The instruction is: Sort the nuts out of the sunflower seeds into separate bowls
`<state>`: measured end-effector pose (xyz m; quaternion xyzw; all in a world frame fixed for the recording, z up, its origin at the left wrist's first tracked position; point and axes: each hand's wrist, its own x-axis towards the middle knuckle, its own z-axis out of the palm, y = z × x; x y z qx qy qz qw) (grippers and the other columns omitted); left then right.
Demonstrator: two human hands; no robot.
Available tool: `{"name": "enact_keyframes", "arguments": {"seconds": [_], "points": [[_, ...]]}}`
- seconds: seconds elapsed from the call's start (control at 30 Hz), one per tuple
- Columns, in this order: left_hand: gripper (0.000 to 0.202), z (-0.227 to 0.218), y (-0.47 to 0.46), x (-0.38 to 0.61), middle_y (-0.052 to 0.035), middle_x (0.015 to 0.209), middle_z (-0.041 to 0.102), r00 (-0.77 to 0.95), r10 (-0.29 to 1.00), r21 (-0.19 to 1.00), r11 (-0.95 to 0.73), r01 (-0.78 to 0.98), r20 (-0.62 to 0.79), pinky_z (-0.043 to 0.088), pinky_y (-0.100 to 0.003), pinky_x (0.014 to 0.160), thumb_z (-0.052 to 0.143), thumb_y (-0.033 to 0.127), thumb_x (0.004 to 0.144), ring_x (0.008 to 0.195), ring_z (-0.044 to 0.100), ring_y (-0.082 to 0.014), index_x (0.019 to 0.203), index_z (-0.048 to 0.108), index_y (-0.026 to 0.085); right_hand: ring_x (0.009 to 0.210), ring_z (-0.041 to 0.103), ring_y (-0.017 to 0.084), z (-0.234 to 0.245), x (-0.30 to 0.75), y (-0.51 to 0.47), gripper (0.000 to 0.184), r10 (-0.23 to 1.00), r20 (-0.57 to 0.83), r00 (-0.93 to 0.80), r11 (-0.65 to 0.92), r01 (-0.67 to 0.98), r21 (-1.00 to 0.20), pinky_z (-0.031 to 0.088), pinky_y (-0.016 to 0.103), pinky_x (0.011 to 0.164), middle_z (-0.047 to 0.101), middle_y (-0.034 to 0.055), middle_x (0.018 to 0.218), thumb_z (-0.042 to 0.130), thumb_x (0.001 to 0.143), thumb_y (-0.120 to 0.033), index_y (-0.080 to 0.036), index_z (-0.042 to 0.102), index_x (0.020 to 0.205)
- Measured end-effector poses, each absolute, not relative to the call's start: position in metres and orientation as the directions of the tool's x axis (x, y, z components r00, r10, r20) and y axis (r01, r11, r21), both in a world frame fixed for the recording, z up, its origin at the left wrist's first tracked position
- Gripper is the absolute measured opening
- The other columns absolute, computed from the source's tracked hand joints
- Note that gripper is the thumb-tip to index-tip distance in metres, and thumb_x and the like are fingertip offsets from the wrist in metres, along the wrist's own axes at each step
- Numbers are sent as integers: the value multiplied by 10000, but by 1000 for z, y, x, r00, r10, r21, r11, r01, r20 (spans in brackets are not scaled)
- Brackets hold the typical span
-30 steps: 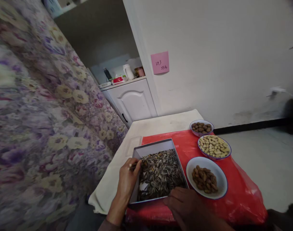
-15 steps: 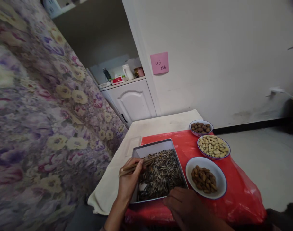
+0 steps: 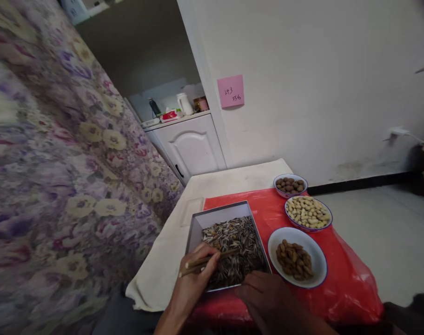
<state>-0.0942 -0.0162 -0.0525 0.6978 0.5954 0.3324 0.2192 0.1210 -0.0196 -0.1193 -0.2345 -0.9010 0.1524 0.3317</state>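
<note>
My left hand is closed around a pair of wooden chopsticks, whose tips reach into striped sunflower seeds. The seeds lie in a shallow, white-walled box, with a few orange-brown pieces among them. At the box's near right corner is my right hand, dark and in shadow; its fingers are bent at the rim, and I cannot make out what they hold. Just right of the box stands a white bowl of brown, almond-like nuts.
Behind that bowl are a bowl of peanuts and a bowl of round brown nuts. Red plastic sheeting covers part of the cream-clothed table. A floral curtain hangs at left; a wall rises behind.
My left hand and the chopsticks have moved right and nearer to me over the seeds. The right hand stays at the box corner.
</note>
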Motion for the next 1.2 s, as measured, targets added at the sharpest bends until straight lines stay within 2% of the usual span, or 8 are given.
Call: {"name": "enact_keyframes", "arguments": {"seconds": [0.2,0.53,0.7,0.9,1.2], "points": [[248,-53,-22,-110,4,769,615,-123,942,689,-135,712,312,437,-239,684,547,403,917,749,606,-158,805,654,210,755,549,176,-117,122,-21,186,531,516,-672,839,329,-434,349,285,638,640,30,851,525,858,-68,-185,625,962],[266,-59,-37,-92,-9,742,609,131,970,633,-233,738,205,438,-232,633,514,380,938,696,600,-151,804,669,212,776,556,184,-121,120,-20,177,527,487,-697,841,342,-420,358,290,645,651,37,875,513,865,-73,-180,621,957],[283,-44,-40,-111,6,661,601,-37,961,663,-161,731,273,450,-228,591,555,412,906,627,608,-150,742,661,208,778,553,182,-118,121,-22,150,535,459,-709,830,340,-443,366,292,652,644,36,868,508,884,-91,-180,617,936],[268,-47,-30,-131,19,651,637,-273,912,732,-41,680,305,482,-229,577,603,460,858,565,623,-144,796,653,204,766,547,181,-116,122,-22,165,522,494,-695,842,327,-430,373,292,654,642,35,860,512,875,-78,-177,617,954],[260,-61,-20,-128,5,694,653,-227,937,767,-62,639,265,502,-230,592,614,439,850,616,639,-151,804,680,191,768,554,175,-116,121,-21,139,528,476,-703,836,334,-435,370,283,647,643,27,872,525,883,-89,-181,605,949]]}}
